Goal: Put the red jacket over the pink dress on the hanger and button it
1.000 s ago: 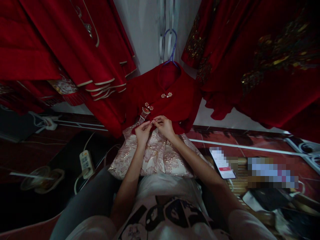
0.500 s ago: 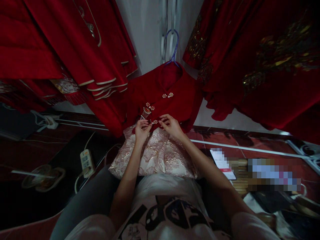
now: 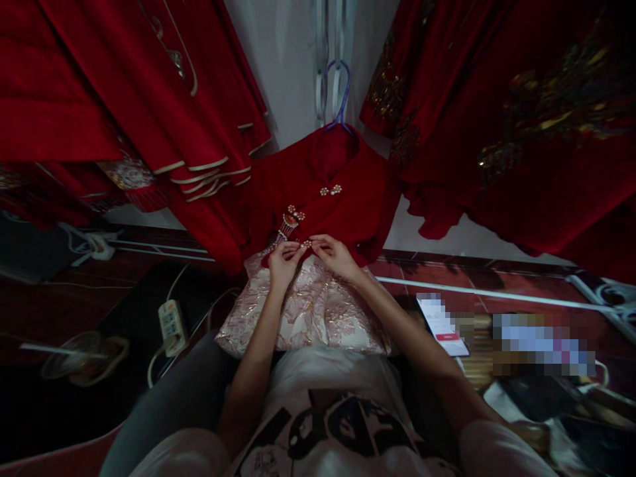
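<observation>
A red jacket (image 3: 358, 218) hangs in front of me on a blue hanger (image 3: 344, 99), its lower part over a pale pink brocade skirt (image 3: 318, 311) on my lap. At its lower hem my left hand (image 3: 284, 262) pinches one side of a flower-shaped beaded button fastener (image 3: 307, 244). My right hand (image 3: 334, 255) has thumb and forefinger closed at the fastener's other side. Just above lies a beaded tassel ornament (image 3: 288, 225) with flower beads. Near the collar sits another beaded flower fastener (image 3: 330, 190).
Red garments with gold trim (image 3: 199, 132) hang on the left, and embroidered red ones (image 3: 497, 132) on the right. A power strip (image 3: 172, 324) and a clear cup (image 3: 74, 354) are at lower left. A phone (image 3: 442, 324) lies on the right beside a white rail (image 3: 477, 291).
My right hand has shifted slightly left, closer to my left hand at the fastener. The whole view has moved a little; both hands stay at the hem.
</observation>
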{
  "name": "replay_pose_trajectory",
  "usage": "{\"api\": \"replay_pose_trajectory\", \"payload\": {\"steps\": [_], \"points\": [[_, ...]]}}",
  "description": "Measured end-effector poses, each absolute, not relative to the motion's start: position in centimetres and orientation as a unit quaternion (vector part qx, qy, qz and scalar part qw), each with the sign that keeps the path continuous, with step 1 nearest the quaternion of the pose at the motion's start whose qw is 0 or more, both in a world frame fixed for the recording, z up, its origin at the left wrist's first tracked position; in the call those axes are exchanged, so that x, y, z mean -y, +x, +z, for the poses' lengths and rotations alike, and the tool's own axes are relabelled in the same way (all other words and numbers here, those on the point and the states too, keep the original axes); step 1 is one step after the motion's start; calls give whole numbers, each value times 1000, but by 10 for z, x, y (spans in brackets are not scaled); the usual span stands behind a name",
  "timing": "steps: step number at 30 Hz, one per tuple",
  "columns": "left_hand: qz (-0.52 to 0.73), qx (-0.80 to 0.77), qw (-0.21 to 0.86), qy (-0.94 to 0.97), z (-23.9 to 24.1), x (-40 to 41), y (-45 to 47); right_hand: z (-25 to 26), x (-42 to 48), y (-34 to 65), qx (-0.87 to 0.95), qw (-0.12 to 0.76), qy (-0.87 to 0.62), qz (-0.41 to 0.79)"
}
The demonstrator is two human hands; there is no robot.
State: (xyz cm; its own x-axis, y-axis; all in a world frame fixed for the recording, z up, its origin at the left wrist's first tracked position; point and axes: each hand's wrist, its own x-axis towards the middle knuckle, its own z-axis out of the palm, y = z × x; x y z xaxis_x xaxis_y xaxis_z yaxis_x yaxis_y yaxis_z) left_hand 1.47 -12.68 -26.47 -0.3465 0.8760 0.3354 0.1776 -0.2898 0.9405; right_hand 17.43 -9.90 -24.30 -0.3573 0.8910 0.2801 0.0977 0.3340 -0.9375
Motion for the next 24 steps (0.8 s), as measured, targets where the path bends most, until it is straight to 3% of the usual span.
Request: {"api": "replay_pose_trajectory", "payload": {"steps": [10, 17, 24], "points": [[644, -536, 251, 484, -265, 127, 18, -249, 98, 174, 680, 436, -341, 481], [579, -426, 456, 524, -246, 130, 19, -233, 95, 181, 627, 438, -352, 540], [662, -449, 452, 395, -224, 84, 7, -204, 97, 208, 579, 392, -319, 640]]}}
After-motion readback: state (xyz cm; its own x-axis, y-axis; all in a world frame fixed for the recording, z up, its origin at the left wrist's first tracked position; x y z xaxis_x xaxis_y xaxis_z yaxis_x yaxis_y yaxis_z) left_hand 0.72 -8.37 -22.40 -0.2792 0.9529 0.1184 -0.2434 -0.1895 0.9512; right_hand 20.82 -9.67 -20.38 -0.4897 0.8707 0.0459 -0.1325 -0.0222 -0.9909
